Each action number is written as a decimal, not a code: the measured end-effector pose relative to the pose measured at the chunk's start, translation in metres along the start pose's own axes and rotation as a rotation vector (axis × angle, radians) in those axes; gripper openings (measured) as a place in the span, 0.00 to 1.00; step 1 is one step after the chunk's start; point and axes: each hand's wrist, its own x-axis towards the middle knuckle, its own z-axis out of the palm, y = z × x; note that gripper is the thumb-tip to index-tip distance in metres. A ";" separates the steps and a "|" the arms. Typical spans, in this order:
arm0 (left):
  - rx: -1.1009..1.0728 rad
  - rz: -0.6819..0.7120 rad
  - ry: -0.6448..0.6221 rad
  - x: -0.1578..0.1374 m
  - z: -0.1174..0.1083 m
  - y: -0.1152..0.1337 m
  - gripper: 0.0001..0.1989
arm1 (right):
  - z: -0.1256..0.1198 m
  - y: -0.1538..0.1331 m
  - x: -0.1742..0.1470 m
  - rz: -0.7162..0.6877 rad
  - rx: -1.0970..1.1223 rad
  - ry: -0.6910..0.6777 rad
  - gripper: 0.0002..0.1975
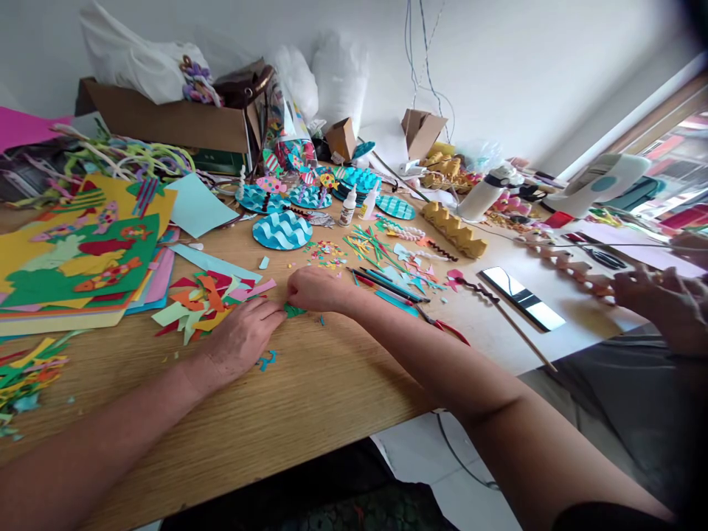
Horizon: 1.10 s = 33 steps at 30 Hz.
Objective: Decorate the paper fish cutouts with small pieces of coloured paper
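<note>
Low over the wooden table, my right hand (316,290) is closed, its fingertips curled down onto a small green paper piece (295,310). From the other side my left hand (243,335) reaches the same piece, with its fingers bent and pressed together at the edge. Most of the piece is hidden beneath the fingers. Just in front of them lie small blue curly paper bits (266,360). Coloured paper scraps (202,301) spread beyond my left hand, and several pencils (390,284) lie to the right of my right hand.
Stacked coloured paper sheets (82,251) cover the left side. Behind the hands stand a blue wavy disc (282,231) and two glue bottles (348,206). Red-handled scissors (445,327) and a phone (521,298) lie rightward. Another person's hands (658,295) hold a strip at far right.
</note>
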 end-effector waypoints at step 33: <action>0.013 0.011 -0.027 0.001 -0.001 0.000 0.16 | 0.011 0.025 -0.012 -0.381 0.006 0.217 0.13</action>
